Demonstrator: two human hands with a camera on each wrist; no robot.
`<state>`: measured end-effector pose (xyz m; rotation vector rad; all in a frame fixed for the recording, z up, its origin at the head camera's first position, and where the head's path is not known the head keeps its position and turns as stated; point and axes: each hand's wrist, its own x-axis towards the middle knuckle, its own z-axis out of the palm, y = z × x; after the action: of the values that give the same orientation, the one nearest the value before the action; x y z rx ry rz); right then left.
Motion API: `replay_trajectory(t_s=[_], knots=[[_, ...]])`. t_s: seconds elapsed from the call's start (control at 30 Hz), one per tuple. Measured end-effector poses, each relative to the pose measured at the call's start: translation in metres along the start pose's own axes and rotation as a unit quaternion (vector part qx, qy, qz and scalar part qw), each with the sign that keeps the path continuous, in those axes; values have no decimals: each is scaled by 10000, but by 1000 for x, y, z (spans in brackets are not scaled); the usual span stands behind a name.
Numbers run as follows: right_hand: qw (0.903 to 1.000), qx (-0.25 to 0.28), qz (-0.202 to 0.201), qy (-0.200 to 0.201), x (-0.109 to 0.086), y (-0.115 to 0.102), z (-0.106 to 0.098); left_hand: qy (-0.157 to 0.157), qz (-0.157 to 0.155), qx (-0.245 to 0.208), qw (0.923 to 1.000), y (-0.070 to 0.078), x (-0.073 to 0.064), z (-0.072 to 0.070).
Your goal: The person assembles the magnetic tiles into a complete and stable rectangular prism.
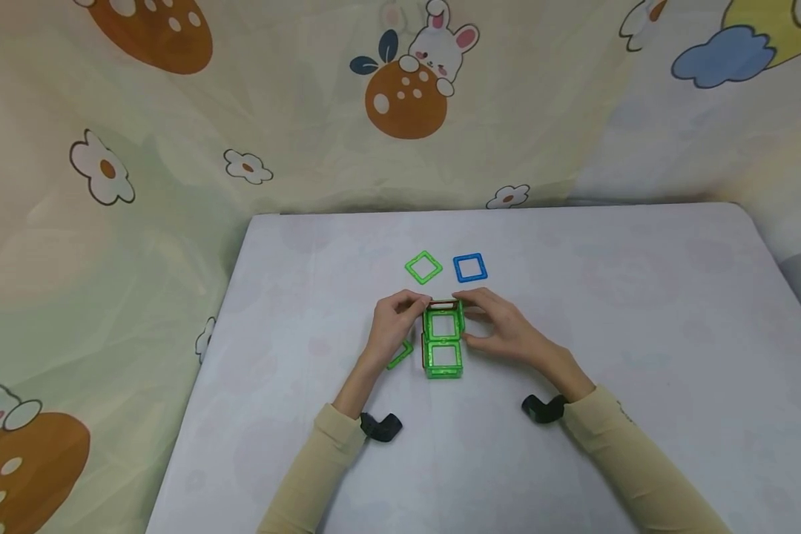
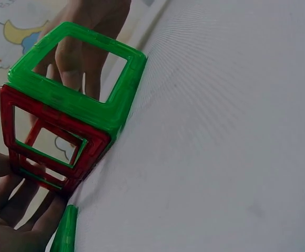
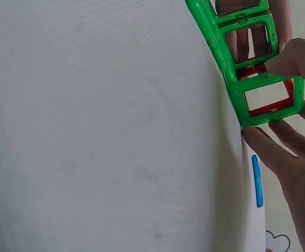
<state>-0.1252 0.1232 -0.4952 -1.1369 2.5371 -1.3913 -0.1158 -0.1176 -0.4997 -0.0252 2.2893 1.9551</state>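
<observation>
Bracketing the far end of a small frame structure (image 1: 443, 340), two bare hands meet near the middle of the pale worktop (image 1: 674, 334). The structure is built from square, hollow-centred frames of glossy, see-through plastic with rounded corners. From overhead, two green squares line up one behind the other, red edges run along the left side, and a red bar crosses the far end. The left wrist view shows a green face (image 2: 63, 95) meeting a red side frame (image 2: 52, 114) along a shared edge; light passes through the tinted borders. Small moulded details sit along some borders, but whether any carry lettering is too blurred to tell.

The left hand (image 1: 392, 319) pinches the far left corner with thumb and fingers. The right hand (image 1: 510, 330) holds the right side of the far part, thumb and forefinger spread apart at opposite edges of a green frame.

Beyond the structure lie a loose green frame (image 1: 432, 274), turned like a diamond, and a blue frame (image 1: 472, 279) beside it, not touching. Another green piece (image 1: 401, 356) is partly hidden by the left hand.
</observation>
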Motion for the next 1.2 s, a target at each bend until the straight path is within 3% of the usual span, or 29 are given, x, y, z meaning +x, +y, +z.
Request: replay_trajectory(t_s=[0.33,0.47,0.67,0.8,1.2], knots=[[9985,-44,499,-221,1,1,-7,35,-50,-20,10000,1,1,-1],[9967,-372,725,45,3,2,-10,28,-43,-36,10000,2,0,-1],[9934,-874,523,520,10,9,-11,29,-88,-22,10000,-1,-1,-2],[9892,-1139,643,668,19,11,-11,22,-46,-11,10000,-2,-1,-2],[9784,-1572,1305,322,45,18,-15,-30,-66,-10,10000,-1,-2,-2]])
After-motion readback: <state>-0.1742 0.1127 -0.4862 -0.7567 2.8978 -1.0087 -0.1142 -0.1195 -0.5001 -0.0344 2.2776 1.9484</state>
